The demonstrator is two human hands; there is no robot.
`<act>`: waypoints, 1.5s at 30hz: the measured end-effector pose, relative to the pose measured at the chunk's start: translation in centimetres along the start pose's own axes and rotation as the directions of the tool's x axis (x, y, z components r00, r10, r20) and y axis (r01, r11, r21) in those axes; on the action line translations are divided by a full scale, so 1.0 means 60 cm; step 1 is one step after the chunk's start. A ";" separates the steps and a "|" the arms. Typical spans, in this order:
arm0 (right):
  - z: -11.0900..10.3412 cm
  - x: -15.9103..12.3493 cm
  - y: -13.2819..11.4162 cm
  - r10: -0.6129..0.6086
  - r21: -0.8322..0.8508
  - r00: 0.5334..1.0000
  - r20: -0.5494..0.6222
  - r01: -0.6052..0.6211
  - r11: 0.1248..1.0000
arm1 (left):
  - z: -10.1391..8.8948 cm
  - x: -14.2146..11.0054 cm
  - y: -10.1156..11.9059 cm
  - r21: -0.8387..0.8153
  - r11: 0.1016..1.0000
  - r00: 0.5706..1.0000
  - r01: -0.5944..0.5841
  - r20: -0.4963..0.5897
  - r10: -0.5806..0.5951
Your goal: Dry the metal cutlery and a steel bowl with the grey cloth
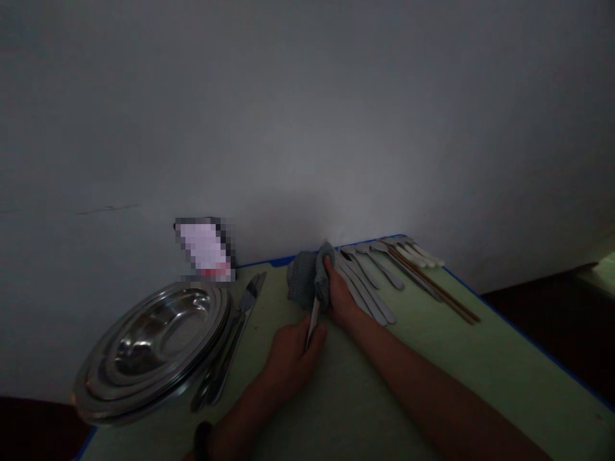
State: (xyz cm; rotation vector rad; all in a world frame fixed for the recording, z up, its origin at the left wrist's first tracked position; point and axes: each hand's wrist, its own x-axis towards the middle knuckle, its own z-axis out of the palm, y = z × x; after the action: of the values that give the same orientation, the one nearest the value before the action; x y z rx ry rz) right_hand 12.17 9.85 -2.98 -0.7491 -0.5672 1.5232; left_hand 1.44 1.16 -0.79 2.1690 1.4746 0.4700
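Observation:
My left hand (pixel 291 358) is closed around the handle of a metal utensil (pixel 313 320) whose far end is wrapped in a grey cloth (pixel 305 278). My right hand (pixel 339 294) grips that cloth, fingers pressed around it and the utensil's hidden end. Both hands meet over the middle of a pale green table (pixel 432 358), close to the wall.
A stack of steel compartment plates (pixel 154 346) lies at the left, with knives (pixel 235 333) beside it. A row of spoons (pixel 369 282) and chopsticks (pixel 432 285) lies at the back right. A blurred-out object (pixel 205 250) stands against the wall. The table has a blue edge.

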 end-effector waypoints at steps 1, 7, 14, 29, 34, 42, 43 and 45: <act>0.002 -0.002 -0.003 0.036 0.033 0.999 -0.004 -0.036 0.999 | 0.000 0.000 -0.001 0.013 1.000 1.000 -0.018 0.010 0.018; 0.006 -0.005 -0.009 0.132 0.075 0.991 0.023 -0.133 0.988 | 0.002 -0.002 -0.001 0.076 0.997 0.999 -0.033 0.043 0.030; 0.010 -0.010 -0.013 0.150 0.113 0.989 -0.007 -0.148 0.983 | -0.002 0.001 0.005 0.123 0.992 0.998 -0.002 0.068 -0.007; 0.011 -0.011 -0.015 0.136 0.102 0.991 0.000 -0.135 0.986 | 0.002 0.001 0.008 0.203 0.979 0.998 -0.004 0.065 -0.009; 0.009 -0.007 -0.009 0.085 0.100 0.996 0.008 -0.086 0.991 | -0.001 0.006 0.011 0.152 0.986 0.993 0.073 0.083 -0.087; 0.008 -0.007 -0.008 0.096 0.110 0.995 0.014 -0.097 0.989 | 0.002 0.005 0.011 0.171 0.982 0.993 0.082 0.065 -0.094; 0.007 -0.006 -0.007 0.095 0.104 0.995 0.019 -0.096 0.990 | 0.002 0.004 0.012 0.176 0.981 0.993 0.088 0.066 -0.101; 0.006 -0.005 -0.006 0.093 0.095 0.995 0.038 -0.096 0.991 | 0.002 0.003 0.012 0.177 0.980 0.993 0.086 0.070 -0.100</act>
State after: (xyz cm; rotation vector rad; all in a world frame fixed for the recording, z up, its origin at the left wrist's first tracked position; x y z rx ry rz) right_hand 12.12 9.63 -2.44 -0.6846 -0.4852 1.6416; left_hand 2.11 1.06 -0.48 2.2106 1.6183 0.2275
